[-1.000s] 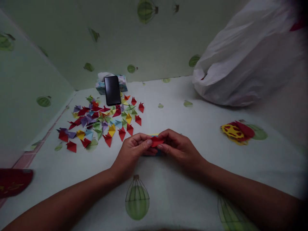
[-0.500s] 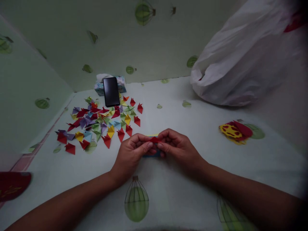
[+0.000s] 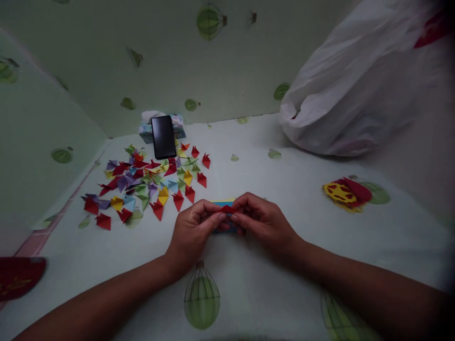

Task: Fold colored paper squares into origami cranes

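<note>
My left hand [image 3: 194,229] and my right hand [image 3: 261,220] meet at the middle of the table, fingers pinched from both sides on a small red folded paper piece [image 3: 227,209]. Under the hands lies a stack of blue and yellow paper [image 3: 223,204], mostly hidden by the fingers. To the left of the hands, a scatter of several small folded paper pieces [image 3: 149,182] in red, purple, yellow, green and blue is spread over the table.
A black phone [image 3: 163,137] leans on a tissue pack [image 3: 177,124] at the back. A large white plastic bag [image 3: 359,85] fills the back right. A red and yellow paper cut-out [image 3: 346,192] lies at the right; a red object [image 3: 19,277] at the left edge.
The visible red paper between my fingers has become smaller as the fingers closed in on it. Both hands have stayed in place.
</note>
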### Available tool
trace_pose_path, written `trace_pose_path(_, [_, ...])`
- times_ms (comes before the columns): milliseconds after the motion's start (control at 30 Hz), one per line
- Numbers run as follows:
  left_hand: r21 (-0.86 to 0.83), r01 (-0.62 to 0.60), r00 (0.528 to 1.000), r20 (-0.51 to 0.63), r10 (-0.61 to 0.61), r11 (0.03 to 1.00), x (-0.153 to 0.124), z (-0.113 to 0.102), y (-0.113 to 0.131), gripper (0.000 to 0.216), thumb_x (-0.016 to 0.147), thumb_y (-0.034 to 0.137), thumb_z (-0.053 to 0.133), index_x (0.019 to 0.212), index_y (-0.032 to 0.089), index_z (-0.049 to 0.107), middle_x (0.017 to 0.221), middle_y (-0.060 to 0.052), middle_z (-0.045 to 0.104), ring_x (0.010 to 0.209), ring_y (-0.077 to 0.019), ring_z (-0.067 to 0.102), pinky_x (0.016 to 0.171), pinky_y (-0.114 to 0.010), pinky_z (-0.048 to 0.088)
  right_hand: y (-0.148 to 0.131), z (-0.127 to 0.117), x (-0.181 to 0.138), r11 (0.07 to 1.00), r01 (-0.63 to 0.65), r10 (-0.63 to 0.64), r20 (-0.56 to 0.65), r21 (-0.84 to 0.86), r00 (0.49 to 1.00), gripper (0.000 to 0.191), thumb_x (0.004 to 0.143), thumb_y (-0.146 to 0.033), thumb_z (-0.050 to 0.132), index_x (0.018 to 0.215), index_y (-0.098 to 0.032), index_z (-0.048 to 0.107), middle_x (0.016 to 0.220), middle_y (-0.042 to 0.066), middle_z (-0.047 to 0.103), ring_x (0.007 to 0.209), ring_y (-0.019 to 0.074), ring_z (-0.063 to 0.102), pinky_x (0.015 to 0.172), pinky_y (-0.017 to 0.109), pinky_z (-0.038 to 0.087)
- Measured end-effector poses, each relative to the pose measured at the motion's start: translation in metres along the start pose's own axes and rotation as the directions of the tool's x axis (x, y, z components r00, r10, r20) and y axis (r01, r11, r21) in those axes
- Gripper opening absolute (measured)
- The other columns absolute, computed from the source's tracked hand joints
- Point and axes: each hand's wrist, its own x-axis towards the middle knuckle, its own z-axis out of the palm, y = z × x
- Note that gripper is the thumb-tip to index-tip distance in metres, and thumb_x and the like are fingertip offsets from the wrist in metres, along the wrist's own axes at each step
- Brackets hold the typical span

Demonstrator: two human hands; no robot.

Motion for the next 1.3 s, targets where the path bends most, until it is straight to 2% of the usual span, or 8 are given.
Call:
trace_pose_path(367, [0.057,0.004,0.999,-0.038,-0.002,0.998,-0.0031,0.0024,0.0039,0.014,0.075,0.027,0.075,0.077,0.014,0.069,0.066,-0.002,0.072,0.058,-0.014,0.069,0.059,-0.026,0.06,-0.0041,0.0001,-0.0049,0.984,0.045,-0.054,-0.045,-0.173,0.998,0.014,0.089,-0.027,0.061,0.078,-0.02,0.056,0.06,-0.002,0.061,0.051,0.0117,0.057,0.051,0.025,0.043])
trace_pose_path(567, [0.1,-0.002,1.0,-0.013,0.003,0.995,-0.0025,0.0015,0.0027,0.012,0.078,0.026,0.072,0.078,0.015,0.069,0.067,-0.001,0.07,0.059,-0.0124,0.065,0.06,-0.024,0.055,-0.0037,0.0013,-0.0047,0.971,0.042,-0.061,-0.075,-0.234,0.995,0.016,0.089,-0.027,0.06,0.075,-0.021,0.054,0.06,-0.002,0.062,0.05,0.012,0.058,0.051,0.025,0.044])
trace_pose_path(667, [0.256,-0.15,0.987,-0.009,0.158,0.955,0.0001,-0.0018,0.0027,0.011,0.079,0.027,0.072,0.076,0.017,0.07,0.068,0.0,0.066,0.064,-0.012,0.06,0.06,-0.023,0.049,-0.0046,0.0007,-0.0024,0.98,0.013,-0.024,-0.052,-0.199,0.998,0.02,0.089,-0.03,0.06,0.073,-0.021,0.053,0.059,-0.002,0.061,0.048,0.0114,0.057,0.05,0.025,0.043])
trace_pose_path(733, [0.352,-0.278,0.955,0.0,0.297,0.894,0.0013,-0.0039,0.0032,0.011,0.079,0.026,0.071,0.072,0.017,0.07,0.073,-0.001,0.063,0.07,-0.0132,0.058,0.064,-0.023,0.047,-0.0061,0.0003,-0.0014,0.985,-0.003,-0.002,-0.027,-0.175,1.0,0.024,0.09,-0.035,0.06,0.072,-0.021,0.052,0.058,-0.003,0.059,0.047,0.011,0.056,0.048,0.024,0.042])
trace_pose_path(800, [0.381,-0.32,0.941,0.022,0.338,0.867,0.0014,-0.005,0.0035,0.014,0.081,0.026,0.069,0.07,0.017,0.069,0.076,-0.002,0.063,0.075,-0.0146,0.058,0.068,-0.025,0.046,-0.0078,0.0003,-0.0013,0.987,-0.002,0.001,-0.003,-0.163,1.0,0.027,0.091,-0.038,0.058,0.072,-0.021,0.053,0.057,-0.003,0.059,0.047,0.0109,0.055,0.048,0.024,0.042])
trace_pose_path(1000, [0.197,-0.109,0.992,0.086,0.093,0.974,0.0001,-0.0036,0.0018,0.018,0.083,0.033,0.067,0.081,0.016,0.069,0.073,-0.002,0.068,0.067,-0.0133,0.059,0.063,-0.024,0.046,-0.0078,0.0017,-0.0049,0.984,-0.018,0.02,0.009,-0.175,1.0,0.029,0.093,-0.041,0.054,0.074,-0.02,0.054,0.058,-0.001,0.061,0.047,0.0118,0.057,0.049,0.025,0.043])
trace_pose_path(1100, [0.162,-0.056,0.995,0.093,0.041,0.985,0.0009,-0.0034,0.0023,0.021,0.081,0.035,0.068,0.073,0.015,0.066,0.062,0.001,0.062,0.057,-0.0101,0.052,0.055,-0.022,0.04,-0.0061,0.0013,-0.005,0.982,-0.01,0.013,0.016,-0.188,1.0,0.031,0.095,-0.042,0.051,0.073,-0.02,0.054,0.055,-0.001,0.06,0.046,0.0119,0.055,0.05,0.025,0.042])
trace_pose_path(1300, [0.132,-0.035,0.995,0.095,0.022,0.991,0.0001,-0.0013,0.0048,0.025,0.078,0.037,0.07,0.068,0.016,0.06,0.059,0.002,0.058,0.055,-0.0095,0.05,0.055,-0.022,0.038,-0.0071,0.0009,-0.0013,0.997,-0.044,0.049,0.063,-0.07,0.997,0.034,0.091,-0.049,0.056,0.075,-0.019,0.056,0.059,-0.002,0.06,0.047,0.0113,0.055,0.049,0.025,0.043])
